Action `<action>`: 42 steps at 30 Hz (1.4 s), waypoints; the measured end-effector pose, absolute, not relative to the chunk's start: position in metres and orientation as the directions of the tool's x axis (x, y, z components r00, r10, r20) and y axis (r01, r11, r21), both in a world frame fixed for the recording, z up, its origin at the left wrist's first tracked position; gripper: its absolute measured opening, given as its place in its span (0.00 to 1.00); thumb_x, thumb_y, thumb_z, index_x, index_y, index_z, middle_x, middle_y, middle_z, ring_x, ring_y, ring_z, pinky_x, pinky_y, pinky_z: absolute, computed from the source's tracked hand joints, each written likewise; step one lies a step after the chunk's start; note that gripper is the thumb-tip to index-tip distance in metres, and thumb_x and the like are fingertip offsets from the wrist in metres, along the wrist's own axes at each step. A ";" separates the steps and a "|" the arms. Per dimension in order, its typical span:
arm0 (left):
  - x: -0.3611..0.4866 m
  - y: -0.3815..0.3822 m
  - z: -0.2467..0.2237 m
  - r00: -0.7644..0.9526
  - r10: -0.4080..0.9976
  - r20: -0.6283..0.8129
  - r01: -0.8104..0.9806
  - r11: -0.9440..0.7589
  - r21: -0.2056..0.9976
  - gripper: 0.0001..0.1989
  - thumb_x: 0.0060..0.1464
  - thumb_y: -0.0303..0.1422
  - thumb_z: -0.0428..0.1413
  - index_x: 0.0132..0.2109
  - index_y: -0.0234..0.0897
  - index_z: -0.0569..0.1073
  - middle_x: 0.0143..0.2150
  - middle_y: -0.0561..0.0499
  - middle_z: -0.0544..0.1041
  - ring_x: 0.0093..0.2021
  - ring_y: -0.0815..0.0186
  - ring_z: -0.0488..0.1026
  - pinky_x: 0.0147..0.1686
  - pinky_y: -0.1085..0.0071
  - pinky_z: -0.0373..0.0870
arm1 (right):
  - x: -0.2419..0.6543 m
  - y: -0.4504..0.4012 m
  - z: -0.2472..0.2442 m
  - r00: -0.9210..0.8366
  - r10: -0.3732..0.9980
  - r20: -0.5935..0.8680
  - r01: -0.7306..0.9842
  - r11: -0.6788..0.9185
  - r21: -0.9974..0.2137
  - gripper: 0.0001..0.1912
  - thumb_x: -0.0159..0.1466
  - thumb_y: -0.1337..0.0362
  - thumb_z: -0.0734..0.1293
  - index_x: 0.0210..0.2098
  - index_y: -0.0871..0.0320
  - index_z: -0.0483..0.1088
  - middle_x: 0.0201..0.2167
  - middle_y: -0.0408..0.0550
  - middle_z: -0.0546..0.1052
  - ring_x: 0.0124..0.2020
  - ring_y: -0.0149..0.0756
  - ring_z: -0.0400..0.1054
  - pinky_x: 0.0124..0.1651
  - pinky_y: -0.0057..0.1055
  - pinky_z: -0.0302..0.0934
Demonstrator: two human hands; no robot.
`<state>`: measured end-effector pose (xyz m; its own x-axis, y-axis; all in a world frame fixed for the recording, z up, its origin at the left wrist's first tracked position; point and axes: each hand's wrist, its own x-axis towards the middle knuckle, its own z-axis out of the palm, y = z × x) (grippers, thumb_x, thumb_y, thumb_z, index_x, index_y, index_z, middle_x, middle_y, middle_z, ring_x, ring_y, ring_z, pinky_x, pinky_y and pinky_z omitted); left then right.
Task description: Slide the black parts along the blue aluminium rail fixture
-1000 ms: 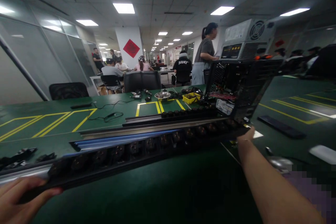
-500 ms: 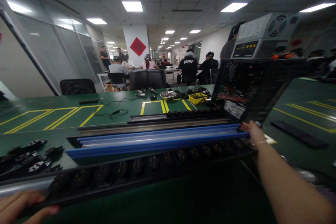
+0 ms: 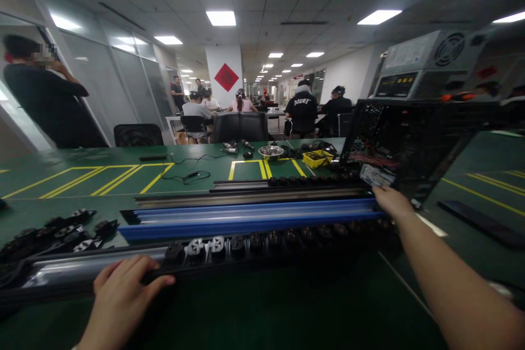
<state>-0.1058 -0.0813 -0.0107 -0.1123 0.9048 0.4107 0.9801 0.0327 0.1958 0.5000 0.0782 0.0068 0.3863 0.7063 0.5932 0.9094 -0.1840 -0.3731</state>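
A long black rail (image 3: pixel 254 262) with a row of socket-like modules (image 3: pixel 254 241) runs across the table in front of me. Its left stretch is a bare, shiny channel (image 3: pixel 69 272). My left hand (image 3: pixel 123 290) is closed on the rail's near edge, thumb on the near side, fingers over the top. My right hand (image 3: pixel 394 203) reaches to the right end of the rails, fingers together beside the blue rail's (image 3: pixel 254 216) end. What it grips there is hidden. Behind the blue rail lie a grey rail (image 3: pixel 246 196) and a shorter rail with black modules (image 3: pixel 311 179).
A pile of loose black parts (image 3: pixel 61 232) lies at left. An open computer case (image 3: pixel 418 147) with power supply units (image 3: pixel 426 60) on top stands at right. Farther back are a metal bowl (image 3: pixel 270 151), a yellow tray (image 3: pixel 318 159) and cables (image 3: pixel 192 176). Several people sit beyond; one stands at left.
My left hand has shifted right along the black rail and gripped it anew. The near rail's left end now lies flatter, farther back. My view has turned slightly left, showing a standing person.
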 end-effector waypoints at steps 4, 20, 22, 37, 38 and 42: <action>-0.082 -0.072 -0.015 -0.077 0.926 0.370 0.984 0.011 0.177 0.16 0.42 0.52 0.53 0.30 0.44 0.69 0.35 0.52 0.77 0.43 0.56 0.70 0.50 0.57 0.54 | 0.449 0.058 0.012 0.325 0.726 0.607 0.932 -0.136 -0.336 0.14 0.58 0.60 0.58 0.42 0.48 0.70 0.41 0.54 0.73 0.45 0.45 0.67 0.47 0.45 0.57; -0.027 -0.020 -0.017 -0.046 0.965 0.258 0.967 -0.021 0.252 0.14 0.45 0.48 0.53 0.31 0.42 0.70 0.38 0.51 0.76 0.44 0.59 0.69 0.47 0.61 0.55 | 0.321 0.023 -0.014 -0.205 0.739 0.642 0.956 0.293 -0.032 0.17 0.62 0.63 0.54 0.43 0.57 0.70 0.45 0.50 0.73 0.48 0.40 0.62 0.51 0.37 0.54; -0.025 -0.013 -0.019 -0.037 0.969 0.244 0.966 -0.029 0.258 0.14 0.45 0.48 0.53 0.31 0.42 0.69 0.37 0.51 0.75 0.43 0.59 0.69 0.46 0.60 0.55 | 0.324 0.026 -0.013 -0.202 0.740 0.641 0.960 0.281 -0.021 0.16 0.62 0.63 0.54 0.42 0.58 0.70 0.44 0.50 0.73 0.48 0.40 0.62 0.51 0.37 0.54; -0.021 0.007 -0.021 -0.023 0.963 0.269 0.968 -0.045 0.245 0.16 0.43 0.49 0.56 0.31 0.42 0.70 0.37 0.51 0.76 0.43 0.60 0.70 0.46 0.63 0.57 | 0.317 0.028 -0.017 -0.156 0.723 0.673 0.969 0.245 -0.039 0.14 0.62 0.64 0.54 0.34 0.58 0.70 0.35 0.51 0.74 0.40 0.41 0.63 0.48 0.39 0.50; -0.020 0.007 -0.022 -0.026 0.963 0.269 0.967 -0.044 0.251 0.16 0.43 0.49 0.56 0.31 0.42 0.70 0.37 0.51 0.76 0.43 0.60 0.70 0.46 0.63 0.57 | 0.313 0.025 -0.019 -0.142 0.720 0.680 0.970 0.237 -0.048 0.14 0.62 0.64 0.54 0.35 0.58 0.70 0.36 0.51 0.74 0.41 0.41 0.64 0.50 0.40 0.50; -0.011 0.008 -0.022 -0.024 0.964 0.266 0.963 -0.050 0.266 0.17 0.43 0.50 0.56 0.30 0.41 0.70 0.36 0.51 0.76 0.42 0.59 0.70 0.44 0.62 0.57 | 0.295 0.016 -0.024 -0.061 0.716 0.695 0.957 0.240 -0.164 0.15 0.59 0.69 0.55 0.41 0.55 0.69 0.42 0.48 0.74 0.47 0.41 0.62 0.57 0.43 0.44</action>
<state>-0.0106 0.0077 -0.0223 -0.0239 0.9637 0.2660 0.9627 -0.0496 0.2661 0.2946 0.0159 -0.0237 -0.0607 0.7161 0.6954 0.9568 0.2403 -0.1638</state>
